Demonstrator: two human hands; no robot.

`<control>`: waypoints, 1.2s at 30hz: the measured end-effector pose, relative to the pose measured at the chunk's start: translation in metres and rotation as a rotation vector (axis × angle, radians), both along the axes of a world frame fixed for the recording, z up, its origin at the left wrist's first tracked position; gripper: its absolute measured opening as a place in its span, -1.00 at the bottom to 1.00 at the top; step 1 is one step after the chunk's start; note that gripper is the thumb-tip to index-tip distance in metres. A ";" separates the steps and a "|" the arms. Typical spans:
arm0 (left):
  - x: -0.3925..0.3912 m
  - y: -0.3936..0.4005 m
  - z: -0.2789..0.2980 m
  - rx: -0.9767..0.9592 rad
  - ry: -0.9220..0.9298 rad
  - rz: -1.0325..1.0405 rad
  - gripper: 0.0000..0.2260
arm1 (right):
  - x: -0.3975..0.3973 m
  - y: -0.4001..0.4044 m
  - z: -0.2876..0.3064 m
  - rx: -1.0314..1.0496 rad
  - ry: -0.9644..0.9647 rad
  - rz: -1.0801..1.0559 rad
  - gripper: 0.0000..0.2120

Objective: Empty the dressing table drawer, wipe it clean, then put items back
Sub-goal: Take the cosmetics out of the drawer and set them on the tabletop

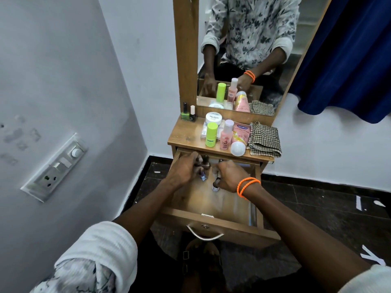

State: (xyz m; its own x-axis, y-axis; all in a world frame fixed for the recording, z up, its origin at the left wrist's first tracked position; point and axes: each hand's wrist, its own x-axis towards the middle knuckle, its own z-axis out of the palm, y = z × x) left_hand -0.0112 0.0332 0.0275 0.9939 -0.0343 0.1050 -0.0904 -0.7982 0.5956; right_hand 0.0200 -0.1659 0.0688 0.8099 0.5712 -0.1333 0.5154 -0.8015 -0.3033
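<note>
The wooden drawer point(213, 206) of the dressing table is pulled out. My left hand point(186, 169) reaches into its far end and grips small nail polish bottles point(203, 176). My right hand point(227, 174), with orange bands at the wrist, holds another small bottle point(215, 186) beside it. On the table top point(186, 136) stand a green bottle point(211, 134), a pink bottle point(226, 135), a white jar point(213, 118), a pink tube point(240, 137), two nail polishes point(188, 112) and a folded checked cloth point(264, 138).
A mirror point(249, 49) rises behind the table top. A wall with a switch plate point(55, 168) is close on the left. A blue curtain point(347, 56) hangs at the right. The drawer's metal handle point(204, 233) faces me above the dark floor.
</note>
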 end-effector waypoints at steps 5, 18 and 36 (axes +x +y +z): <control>-0.004 0.028 0.024 -0.012 0.002 0.046 -0.86 | 0.005 0.033 0.023 0.093 -0.020 0.056 -0.85; 0.039 0.090 0.097 0.035 -0.118 0.200 -0.93 | 0.040 0.108 0.093 0.169 -0.169 0.110 -0.81; 0.140 0.104 0.097 -0.005 -0.138 0.315 -0.94 | 0.138 0.149 0.116 0.032 -0.253 -0.102 -0.77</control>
